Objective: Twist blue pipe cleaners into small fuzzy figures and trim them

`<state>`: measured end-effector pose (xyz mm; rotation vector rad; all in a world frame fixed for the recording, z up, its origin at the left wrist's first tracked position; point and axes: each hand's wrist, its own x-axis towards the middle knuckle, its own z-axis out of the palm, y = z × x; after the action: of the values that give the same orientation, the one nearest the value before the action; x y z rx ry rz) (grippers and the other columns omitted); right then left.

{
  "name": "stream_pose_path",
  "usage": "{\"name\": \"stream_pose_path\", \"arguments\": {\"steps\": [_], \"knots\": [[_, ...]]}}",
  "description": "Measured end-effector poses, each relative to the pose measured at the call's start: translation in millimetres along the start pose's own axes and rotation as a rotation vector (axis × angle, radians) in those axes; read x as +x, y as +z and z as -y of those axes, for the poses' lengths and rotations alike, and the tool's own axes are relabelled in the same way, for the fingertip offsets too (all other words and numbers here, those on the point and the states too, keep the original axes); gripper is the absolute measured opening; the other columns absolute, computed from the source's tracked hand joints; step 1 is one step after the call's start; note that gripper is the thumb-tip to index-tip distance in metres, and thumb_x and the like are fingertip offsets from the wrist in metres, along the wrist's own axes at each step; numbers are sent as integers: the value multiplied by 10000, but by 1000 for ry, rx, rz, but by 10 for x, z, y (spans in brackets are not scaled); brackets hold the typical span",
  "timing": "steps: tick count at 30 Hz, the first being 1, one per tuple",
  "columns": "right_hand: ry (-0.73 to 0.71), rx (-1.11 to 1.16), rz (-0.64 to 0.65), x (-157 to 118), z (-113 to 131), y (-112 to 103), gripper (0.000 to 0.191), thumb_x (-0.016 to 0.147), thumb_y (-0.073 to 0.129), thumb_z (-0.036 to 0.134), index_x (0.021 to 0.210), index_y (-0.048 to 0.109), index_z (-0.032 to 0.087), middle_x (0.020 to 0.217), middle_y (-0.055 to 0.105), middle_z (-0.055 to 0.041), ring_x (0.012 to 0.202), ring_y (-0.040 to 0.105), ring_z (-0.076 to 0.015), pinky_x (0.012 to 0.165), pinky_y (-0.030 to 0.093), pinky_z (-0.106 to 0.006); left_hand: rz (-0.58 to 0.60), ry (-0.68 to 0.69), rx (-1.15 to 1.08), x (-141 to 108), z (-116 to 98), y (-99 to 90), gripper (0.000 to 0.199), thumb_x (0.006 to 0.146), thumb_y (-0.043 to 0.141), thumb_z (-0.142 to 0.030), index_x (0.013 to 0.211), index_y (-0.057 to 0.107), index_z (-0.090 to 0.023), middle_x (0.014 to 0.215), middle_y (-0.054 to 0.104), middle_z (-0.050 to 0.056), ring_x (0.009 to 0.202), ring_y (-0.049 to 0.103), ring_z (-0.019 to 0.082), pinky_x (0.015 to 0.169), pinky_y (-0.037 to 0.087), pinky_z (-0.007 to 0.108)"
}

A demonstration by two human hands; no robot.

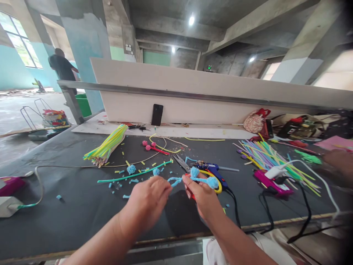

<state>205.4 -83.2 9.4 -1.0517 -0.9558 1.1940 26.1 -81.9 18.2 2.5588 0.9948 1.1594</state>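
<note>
My feed on the wearer: left hand (pixel 151 197) and right hand (pixel 202 195) bare, both forearms bare as well. Sliver of whitish cuff (pixel 60 261) at the bottom left edge, thin dark reddish trim. Pale off-white garment (pixel 213 252) low in frame, faint reddish-brown striping on it. I can't make out the rest of the clothing; frame edge cuts it.

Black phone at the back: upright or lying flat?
Upright: the phone stands on its short end, propped against the white panel, dark face outward.
</note>
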Motion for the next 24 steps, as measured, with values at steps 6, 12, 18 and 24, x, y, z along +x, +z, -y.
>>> {"name": "stream_pose_path", "arguments": {"steps": [6,12,18,24], "knots": [[93,177,43,-59,14,95,277,639,741,383,665,530,205,520,431,73,432,340,-64,423,275,-210,-83,-458,-213,-231,-253,402,155,786,560,-168,642,615,-178,591,610,-13,546,542,104,545,420,201],[278,155,239,-91,126,28,302,540,799,332,614,557,169,470,420,62,400,320,-49,365,164,-182,-42,-468,-180,-66,75,176,140,791,557,-170,666,620,-158,614,620,-2,571,557,116,546,417,204],[175,28,109,31,69,-3,233,601,785,222,561,567,151,436,481,52,373,358,-49,369,195,-194,23,35,102,0,143,-133,171,894,434,-184,839,593,-155,785,631,52,749,584,168,686,438,271],[111,172,-12,-1,-12,38,266,589,786,326,614,566,177,526,493,49,466,413,-74,424,291,-208,118,-165,-112,-219,-135,166,152,838,494,-149,735,605,-163,663,600,13,610,549,119,589,408,211]]}}
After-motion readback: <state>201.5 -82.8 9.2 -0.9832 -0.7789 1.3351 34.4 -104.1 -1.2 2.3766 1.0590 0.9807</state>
